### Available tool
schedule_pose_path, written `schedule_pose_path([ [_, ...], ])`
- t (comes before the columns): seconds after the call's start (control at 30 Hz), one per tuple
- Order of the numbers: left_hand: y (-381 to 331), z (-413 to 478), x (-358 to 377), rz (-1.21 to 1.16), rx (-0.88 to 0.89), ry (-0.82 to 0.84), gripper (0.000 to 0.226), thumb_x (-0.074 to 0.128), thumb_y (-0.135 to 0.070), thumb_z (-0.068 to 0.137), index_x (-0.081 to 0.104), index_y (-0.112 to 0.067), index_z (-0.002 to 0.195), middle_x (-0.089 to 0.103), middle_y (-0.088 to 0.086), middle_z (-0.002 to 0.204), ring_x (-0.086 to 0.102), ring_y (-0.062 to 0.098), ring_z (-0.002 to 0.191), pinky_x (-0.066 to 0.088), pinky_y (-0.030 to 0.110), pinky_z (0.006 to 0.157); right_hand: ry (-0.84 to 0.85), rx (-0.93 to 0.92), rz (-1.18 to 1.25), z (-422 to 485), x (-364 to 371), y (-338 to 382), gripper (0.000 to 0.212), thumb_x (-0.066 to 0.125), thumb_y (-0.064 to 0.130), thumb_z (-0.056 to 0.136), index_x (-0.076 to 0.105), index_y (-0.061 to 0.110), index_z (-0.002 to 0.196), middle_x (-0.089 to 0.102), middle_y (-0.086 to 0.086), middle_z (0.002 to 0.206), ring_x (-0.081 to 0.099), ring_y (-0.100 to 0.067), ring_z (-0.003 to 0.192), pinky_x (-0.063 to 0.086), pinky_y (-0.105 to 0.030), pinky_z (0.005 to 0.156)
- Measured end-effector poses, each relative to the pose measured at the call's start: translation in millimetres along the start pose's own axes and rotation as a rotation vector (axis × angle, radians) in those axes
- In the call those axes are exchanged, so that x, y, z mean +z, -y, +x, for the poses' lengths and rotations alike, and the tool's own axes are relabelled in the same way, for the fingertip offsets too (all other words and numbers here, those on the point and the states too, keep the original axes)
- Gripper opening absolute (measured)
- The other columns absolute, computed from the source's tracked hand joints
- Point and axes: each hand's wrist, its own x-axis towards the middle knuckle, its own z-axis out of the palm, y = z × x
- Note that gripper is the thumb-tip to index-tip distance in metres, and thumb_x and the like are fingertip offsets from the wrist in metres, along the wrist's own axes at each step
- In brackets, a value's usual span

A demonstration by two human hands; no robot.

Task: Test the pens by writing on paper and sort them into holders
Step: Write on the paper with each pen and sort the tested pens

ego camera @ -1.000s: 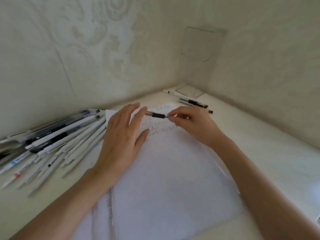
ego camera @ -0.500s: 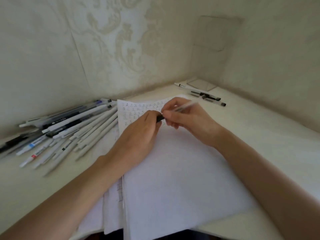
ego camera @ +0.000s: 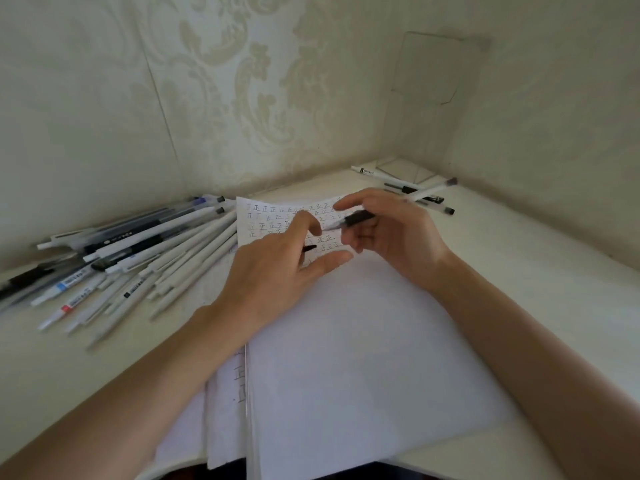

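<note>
My right hand (ego camera: 391, 233) grips the white plastic pen with a black rubber grip (ego camera: 358, 218) tip-down above the white paper sheet (ego camera: 346, 341), while my left hand (ego camera: 273, 271) pinches the small black cap (ego camera: 309, 248) aside, baring the nib for a test stroke.

left: pen pile (ego camera: 138, 258) fans right up to the paper's (ego camera: 363, 358) edge | far corner: loose pens (ego camera: 420, 195) and clear stand (ego camera: 436, 98) crowd the walls (ego camera: 104, 98) | right: bare desk (ego camera: 536, 289) beside paper, passable
</note>
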Motion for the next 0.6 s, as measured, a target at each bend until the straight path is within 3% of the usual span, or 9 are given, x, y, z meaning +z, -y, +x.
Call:
schedule_pose_path([
  [0.1,6,-1,2,0.157,-0.045,0.088,0.065,0.042,-0.076,0.071,0.041,-0.028,0.115,0.04,-0.016,0.076,0.044,0.008,0.078,0.035,0.029,0.064,-0.15,-0.016,-0.178,0,-5,6,0.023,0.052,0.02,0.094,0.066,0.004,0.085,0.07,-0.012,0.072,0.061,-0.018,0.062,0.047,-0.024,0.057],
  [0.2,9,0,7,0.246,-0.004,0.117,0.058,0.04,-0.072,0.076,0.046,-0.028,0.114,0.037,-0.013,0.088,0.033,0.007,0.085,0.024,0.027,0.071,-0.289,-0.027,-0.459,2,2,-3,0.022,0.066,0.021,0.087,0.061,0.009,0.07,0.068,-0.006,0.063,0.056,-0.01,0.054,0.042,-0.02,0.051],
  [0.33,10,1,10,0.233,-0.002,0.14,0.054,0.04,-0.068,0.078,0.047,-0.03,0.114,0.037,-0.012,0.091,0.04,0.011,0.093,0.023,0.027,0.075,-0.379,0.037,-0.615,6,9,-11,0.024,0.065,0.012,0.08,0.047,0.013,0.064,0.06,-0.003,0.053,0.044,-0.004,0.046,0.034,-0.016,0.048],
  [0.47,10,2,12,0.197,-0.013,0.126,0.051,0.043,-0.066,0.077,0.047,-0.03,0.112,0.037,-0.013,0.087,0.034,0.008,0.084,0.022,0.027,0.073,-0.37,-0.009,-0.674,13,22,-16,0.029,0.059,0.004,0.074,0.037,0.013,0.058,0.046,-0.005,0.047,0.042,-0.003,0.039,0.034,-0.019,0.046],
  [0.6,10,3,12,0.203,-0.057,0.097,0.053,0.042,-0.067,0.076,0.048,-0.029,0.112,0.041,-0.012,0.091,0.042,0.013,0.09,0.029,0.03,0.074,-0.354,-0.032,-0.694,13,25,-22,0.026,0.058,0.003,0.075,0.039,0.011,0.061,0.045,-0.004,0.049,0.045,-0.001,0.039,0.036,-0.018,0.047],
])
